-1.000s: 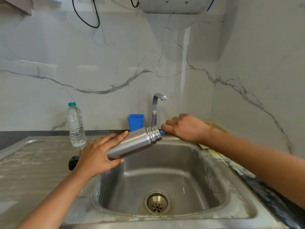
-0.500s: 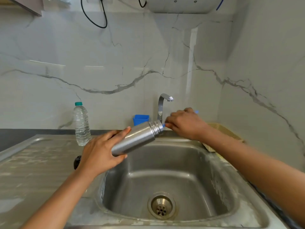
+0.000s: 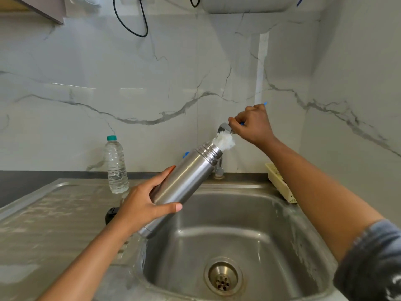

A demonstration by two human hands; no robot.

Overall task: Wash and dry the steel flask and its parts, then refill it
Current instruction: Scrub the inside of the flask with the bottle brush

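My left hand point(image 3: 144, 205) grips the steel flask point(image 3: 186, 181) around its lower body, tilted with its open threaded mouth pointing up and right over the sink point(image 3: 234, 235). My right hand point(image 3: 251, 124) holds the blue handle of a bottle brush above the mouth. The brush's white bristle head point(image 3: 224, 141) sticks out of the flask opening. A black flask part point(image 3: 110, 215) lies on the drainboard, mostly hidden behind my left wrist.
A clear plastic water bottle point(image 3: 116, 165) with a teal cap stands on the drainboard at the back. The tap point(image 3: 221, 148) rises behind the flask. A cream basket point(image 3: 280, 184) sits right of the sink. The drain point(image 3: 223, 278) is uncovered.
My right hand has pulled the brush up and right, so the white bristles now show outside the flask mouth. The flask has tilted more steeply upward.
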